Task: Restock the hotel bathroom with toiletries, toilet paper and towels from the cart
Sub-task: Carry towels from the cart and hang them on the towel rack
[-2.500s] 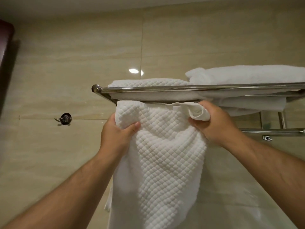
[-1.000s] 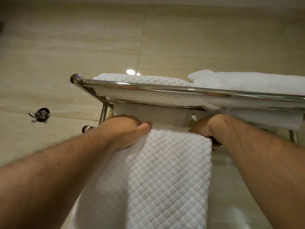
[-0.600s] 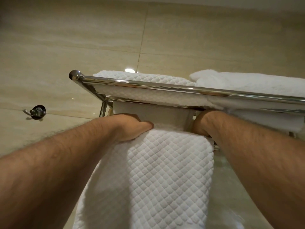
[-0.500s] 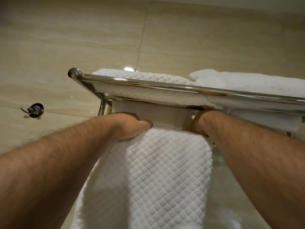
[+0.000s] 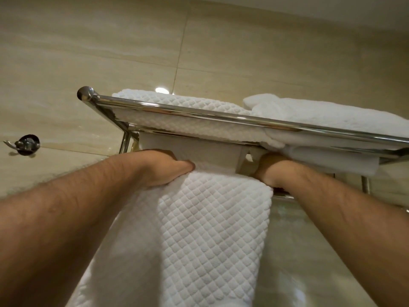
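Observation:
A white quilted towel (image 5: 210,229) hangs down over the lower bar of a chrome wall rack (image 5: 199,113). My left hand (image 5: 163,167) grips the towel's top left edge, with the thumb on the front. At the towel's top right corner, my right hand (image 5: 272,168) reaches under the rack's shelf, and its fingers are hidden behind the towel. On the shelf above lies a folded quilted towel (image 5: 177,103), with plain white folded towels (image 5: 321,111) to its right.
The rack is fixed to a beige tiled wall (image 5: 110,52). A small chrome hook (image 5: 25,144) sticks out of the wall at the left. More of the lower bar (image 5: 285,197) shows to the right of the hanging towel.
Since 2.5 s ago both hands have gone up under the shelf with the towel's top edge, and the towel now drapes over the lower bar. Nothing has visibly moved in the last half second.

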